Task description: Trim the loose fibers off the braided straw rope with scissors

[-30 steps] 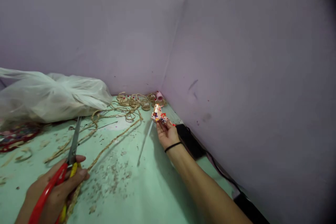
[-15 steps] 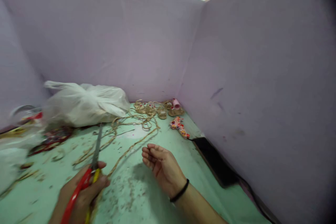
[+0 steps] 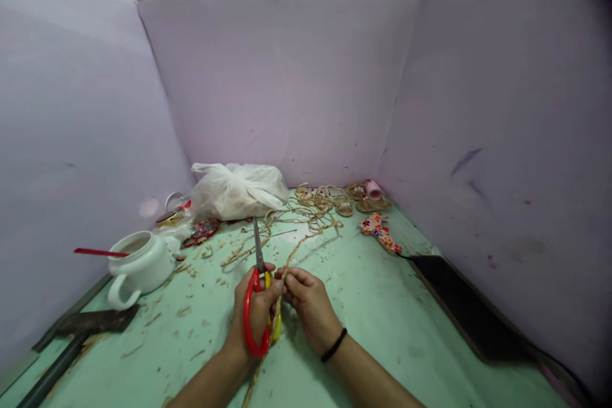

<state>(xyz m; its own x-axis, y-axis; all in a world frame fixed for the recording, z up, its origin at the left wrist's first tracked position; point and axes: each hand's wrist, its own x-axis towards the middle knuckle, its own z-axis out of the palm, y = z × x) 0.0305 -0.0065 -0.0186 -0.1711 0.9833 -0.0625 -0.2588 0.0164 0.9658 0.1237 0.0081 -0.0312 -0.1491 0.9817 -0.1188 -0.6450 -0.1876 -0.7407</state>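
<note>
My left hand [image 3: 238, 326] is closed around a pair of scissors [image 3: 259, 247] with one red and one yellow handle; the blades point up and away from me. A twisted straw cord [image 3: 292, 252] runs from the heap at the back, passes between my hands and trails toward the near edge. Against that cord the thumb of my left hand also rests. My right hand [image 3: 313, 307], with a black band on its wrist, pinches the cord right beside the left thumb. The exact grip of its fingertips is partly hidden.
Coiled cord with small woven pieces [image 3: 344, 208] lies at the back, near a pink spool [image 3: 373, 189]. A white plastic bag [image 3: 239, 191], white teapot [image 3: 148, 264] and hammer-like tool [image 3: 95, 325] are left. A patterned cloth piece [image 3: 381, 233] and black flat object [image 3: 459, 299] lie right.
My hands have come together at the cord. My right hand, apart from it before, now pinches it. The view has turned left, bringing the teapot and tool into sight.
</note>
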